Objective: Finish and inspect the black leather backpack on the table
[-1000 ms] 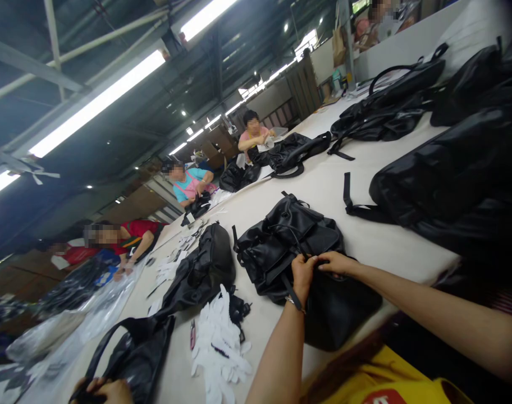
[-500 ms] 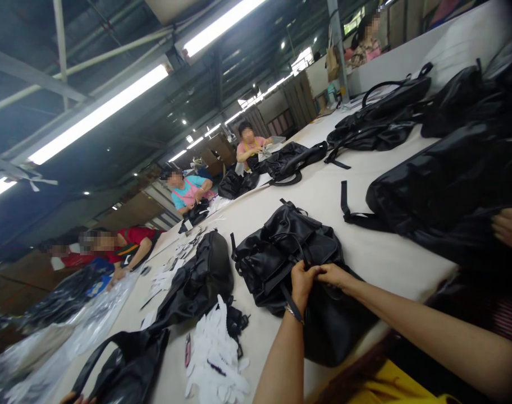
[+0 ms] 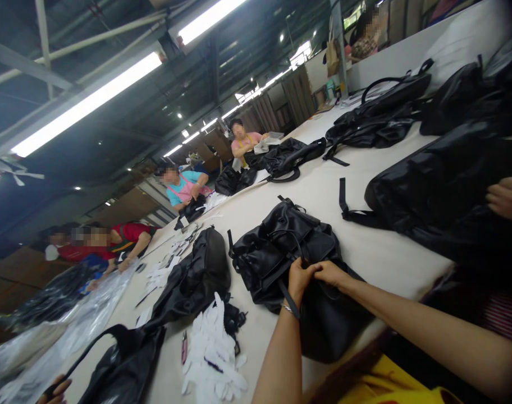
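A glossy black leather backpack (image 3: 289, 264) lies slumped on a long pale table (image 3: 378, 252). At the backpack's near edge, the left hand (image 3: 298, 279) and right hand (image 3: 329, 273) meet, fingers pinched closed on its strap. Left of the backpack sit a rounder black bag (image 3: 197, 278) and a heap of white paper tags (image 3: 214, 353). Behind it lie more shiny bags (image 3: 441, 179).
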Action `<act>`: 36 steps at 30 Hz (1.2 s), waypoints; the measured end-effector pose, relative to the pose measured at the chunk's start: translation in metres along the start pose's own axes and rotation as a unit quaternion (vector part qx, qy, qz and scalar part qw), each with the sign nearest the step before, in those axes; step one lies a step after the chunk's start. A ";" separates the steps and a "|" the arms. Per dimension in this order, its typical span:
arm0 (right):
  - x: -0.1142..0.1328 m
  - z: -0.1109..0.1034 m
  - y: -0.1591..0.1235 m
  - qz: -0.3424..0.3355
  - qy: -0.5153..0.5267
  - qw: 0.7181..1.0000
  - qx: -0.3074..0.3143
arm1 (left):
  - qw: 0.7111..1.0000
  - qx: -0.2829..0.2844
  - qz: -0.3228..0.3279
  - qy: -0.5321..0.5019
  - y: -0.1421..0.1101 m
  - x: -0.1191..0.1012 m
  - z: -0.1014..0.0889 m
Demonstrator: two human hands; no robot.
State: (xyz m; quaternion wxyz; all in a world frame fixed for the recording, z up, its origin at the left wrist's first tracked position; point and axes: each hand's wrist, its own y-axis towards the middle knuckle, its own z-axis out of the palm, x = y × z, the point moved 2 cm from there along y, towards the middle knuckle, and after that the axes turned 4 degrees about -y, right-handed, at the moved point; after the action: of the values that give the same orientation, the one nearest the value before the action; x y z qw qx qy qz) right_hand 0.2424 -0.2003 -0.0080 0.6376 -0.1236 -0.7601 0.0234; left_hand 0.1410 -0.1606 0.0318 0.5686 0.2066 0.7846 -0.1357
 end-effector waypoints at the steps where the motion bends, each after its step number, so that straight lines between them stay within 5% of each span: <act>1: -0.001 0.001 0.001 -0.019 -0.010 1.000 -0.006 | 1.000 0.012 -0.022 -0.003 0.000 0.001 -0.002; 7: -0.007 0.003 0.007 -0.078 -0.058 0.995 -0.014 | 0.993 0.052 -0.075 -0.071 0.004 0.009 -0.005; 15: -0.004 0.000 0.005 -0.132 -0.042 0.990 0.029 | 0.996 -0.005 0.019 -0.086 -0.002 -0.010 -0.001; 36: -0.005 -0.006 0.003 -0.154 -0.166 0.973 0.038 | 0.990 -0.138 0.002 -0.021 0.038 -0.038 -0.046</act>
State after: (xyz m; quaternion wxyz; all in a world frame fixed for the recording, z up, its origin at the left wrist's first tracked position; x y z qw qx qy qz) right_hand 0.2493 -0.1993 -0.0127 0.5031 0.0250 -0.8635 -0.0261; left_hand 0.1310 -0.1137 0.0831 0.6082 0.1254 0.7833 -0.0292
